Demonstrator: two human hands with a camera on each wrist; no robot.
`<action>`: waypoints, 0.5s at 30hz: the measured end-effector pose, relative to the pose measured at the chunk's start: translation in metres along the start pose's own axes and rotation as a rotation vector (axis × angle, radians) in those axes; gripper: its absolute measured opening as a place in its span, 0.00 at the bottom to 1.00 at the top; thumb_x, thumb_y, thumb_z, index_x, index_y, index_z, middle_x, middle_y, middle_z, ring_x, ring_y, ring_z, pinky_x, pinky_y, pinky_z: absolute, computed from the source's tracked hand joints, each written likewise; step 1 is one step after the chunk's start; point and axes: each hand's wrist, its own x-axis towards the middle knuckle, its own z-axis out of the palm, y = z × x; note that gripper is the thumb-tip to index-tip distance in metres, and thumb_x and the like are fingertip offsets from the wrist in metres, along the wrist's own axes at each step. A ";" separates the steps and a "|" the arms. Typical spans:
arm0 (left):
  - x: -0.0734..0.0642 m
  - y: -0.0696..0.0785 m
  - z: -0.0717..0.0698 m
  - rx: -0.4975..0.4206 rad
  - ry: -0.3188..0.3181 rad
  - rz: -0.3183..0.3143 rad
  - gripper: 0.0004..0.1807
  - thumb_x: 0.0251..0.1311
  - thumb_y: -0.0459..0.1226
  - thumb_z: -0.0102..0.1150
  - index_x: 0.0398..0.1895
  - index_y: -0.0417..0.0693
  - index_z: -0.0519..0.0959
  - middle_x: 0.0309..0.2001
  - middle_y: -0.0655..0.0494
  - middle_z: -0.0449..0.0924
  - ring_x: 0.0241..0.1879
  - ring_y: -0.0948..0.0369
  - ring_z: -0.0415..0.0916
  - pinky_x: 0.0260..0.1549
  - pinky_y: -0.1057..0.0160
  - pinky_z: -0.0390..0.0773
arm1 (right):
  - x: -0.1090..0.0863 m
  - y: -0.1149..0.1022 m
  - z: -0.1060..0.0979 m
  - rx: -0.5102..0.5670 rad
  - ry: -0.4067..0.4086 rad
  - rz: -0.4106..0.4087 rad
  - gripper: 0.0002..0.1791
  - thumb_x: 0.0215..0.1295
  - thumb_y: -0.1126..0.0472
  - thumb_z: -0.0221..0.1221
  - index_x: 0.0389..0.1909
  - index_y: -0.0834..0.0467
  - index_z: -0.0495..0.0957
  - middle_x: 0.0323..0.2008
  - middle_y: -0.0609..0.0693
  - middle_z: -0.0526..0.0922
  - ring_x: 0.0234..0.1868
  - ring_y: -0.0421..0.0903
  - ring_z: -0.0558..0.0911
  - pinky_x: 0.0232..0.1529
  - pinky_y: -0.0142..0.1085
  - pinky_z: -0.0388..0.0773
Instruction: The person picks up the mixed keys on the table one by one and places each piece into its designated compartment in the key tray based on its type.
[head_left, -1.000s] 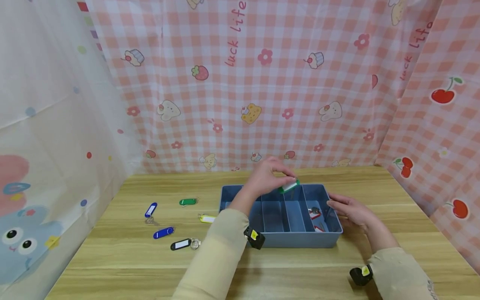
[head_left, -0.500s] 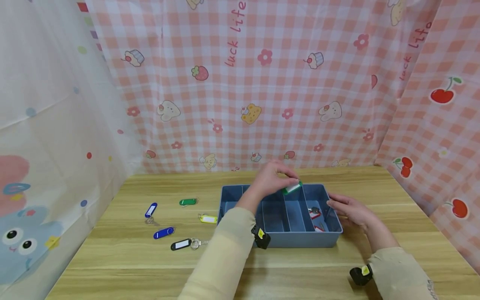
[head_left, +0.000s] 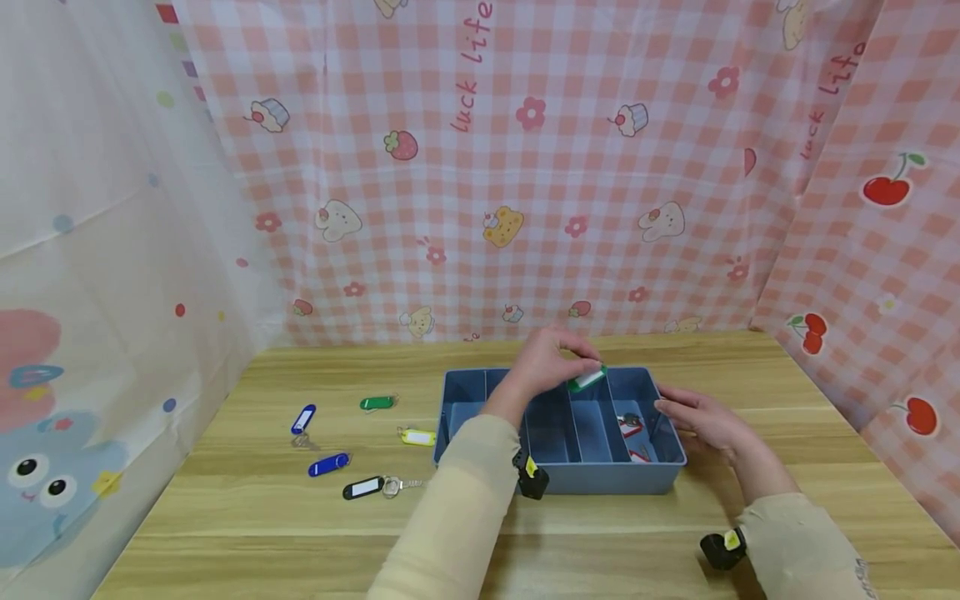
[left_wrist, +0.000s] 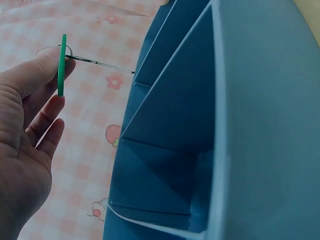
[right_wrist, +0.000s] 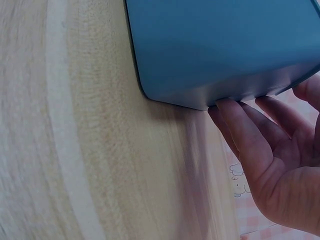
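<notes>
In the head view my left hand (head_left: 546,360) is above the blue divided box (head_left: 592,478), near its back wall. Thumb and fingertips pinch a green key tag (head_left: 588,378) with a white label. The left wrist view shows this tag (left_wrist: 61,75) edge-on, and a key (left_wrist: 107,65) on its ring points towards the compartments. My right hand (head_left: 703,421) touches the outside of the box's right end. Seen from the right wrist, its fairly straight fingers (right_wrist: 240,122) rest against the wall. Red key tags (head_left: 630,428) with keys lie in the rightmost compartment.
Left of the box, on the wooden table (head_left: 247,533), lie a green key tag (head_left: 377,402), a yellow one (head_left: 417,437), blue ones (head_left: 328,465) and a black one (head_left: 363,487). Behind hangs a checked cloth (head_left: 450,183). My left forearm hides part of the box.
My left hand has moved slightly right and down with the green key tag, which is now over the compartment beside the red tags. The right hand stays put on the box's end.
</notes>
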 end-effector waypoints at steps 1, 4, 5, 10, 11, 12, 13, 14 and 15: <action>0.000 0.000 0.001 -0.001 0.000 0.001 0.05 0.61 0.38 0.69 0.37 0.50 0.90 0.37 0.65 0.84 0.45 0.56 0.73 0.34 0.69 0.76 | 0.000 0.000 0.000 -0.001 0.001 0.002 0.38 0.77 0.53 0.51 0.76 0.67 0.46 0.69 0.75 0.58 0.57 0.48 0.77 0.49 0.40 0.80; 0.001 -0.002 0.004 -0.003 -0.004 0.001 0.05 0.61 0.38 0.68 0.37 0.49 0.90 0.38 0.64 0.85 0.42 0.62 0.73 0.34 0.70 0.77 | 0.000 -0.001 0.001 0.001 0.005 0.015 0.38 0.76 0.52 0.51 0.76 0.67 0.46 0.69 0.74 0.58 0.57 0.48 0.77 0.50 0.40 0.79; 0.001 -0.002 0.004 -0.006 -0.005 0.000 0.05 0.61 0.38 0.68 0.37 0.49 0.90 0.39 0.64 0.85 0.42 0.63 0.73 0.34 0.70 0.77 | 0.000 -0.001 0.001 0.001 0.007 0.018 0.39 0.76 0.52 0.51 0.76 0.67 0.46 0.69 0.74 0.58 0.57 0.48 0.77 0.50 0.40 0.79; 0.002 -0.003 0.008 -0.006 -0.001 -0.007 0.04 0.61 0.37 0.69 0.37 0.49 0.90 0.39 0.62 0.85 0.39 0.66 0.75 0.32 0.70 0.77 | 0.001 0.000 0.000 0.006 0.001 0.015 0.38 0.76 0.53 0.51 0.76 0.67 0.46 0.69 0.74 0.59 0.55 0.45 0.78 0.50 0.40 0.79; 0.002 -0.003 0.008 -0.006 0.000 -0.008 0.04 0.61 0.37 0.69 0.37 0.49 0.90 0.39 0.62 0.85 0.39 0.66 0.75 0.32 0.70 0.77 | 0.001 0.000 0.000 0.007 -0.001 0.013 0.38 0.77 0.53 0.51 0.76 0.67 0.46 0.69 0.74 0.59 0.55 0.45 0.78 0.50 0.40 0.79; 0.002 -0.004 0.009 -0.005 0.001 -0.010 0.04 0.61 0.37 0.69 0.37 0.49 0.90 0.39 0.62 0.85 0.38 0.66 0.76 0.32 0.70 0.78 | 0.001 0.001 0.000 0.009 -0.003 0.011 0.38 0.77 0.53 0.51 0.76 0.67 0.45 0.68 0.74 0.59 0.55 0.45 0.78 0.50 0.40 0.79; 0.002 -0.004 0.009 -0.008 0.000 -0.016 0.04 0.61 0.37 0.69 0.37 0.49 0.90 0.39 0.62 0.86 0.37 0.67 0.76 0.32 0.70 0.78 | 0.001 0.001 -0.001 0.009 -0.006 0.009 0.38 0.77 0.53 0.51 0.76 0.67 0.45 0.68 0.74 0.59 0.55 0.46 0.78 0.50 0.41 0.79; 0.002 -0.004 0.010 -0.007 -0.001 -0.018 0.04 0.61 0.37 0.69 0.37 0.49 0.90 0.39 0.62 0.86 0.37 0.67 0.76 0.32 0.70 0.78 | 0.001 0.001 -0.001 0.008 -0.008 0.007 0.38 0.77 0.53 0.51 0.76 0.67 0.45 0.68 0.74 0.58 0.56 0.46 0.78 0.50 0.41 0.79; 0.002 -0.004 0.010 -0.006 -0.002 -0.021 0.04 0.61 0.36 0.69 0.36 0.49 0.90 0.39 0.62 0.86 0.36 0.66 0.77 0.32 0.71 0.78 | 0.001 0.001 -0.001 0.010 -0.006 0.009 0.38 0.77 0.53 0.51 0.76 0.67 0.45 0.69 0.74 0.58 0.56 0.46 0.78 0.50 0.41 0.79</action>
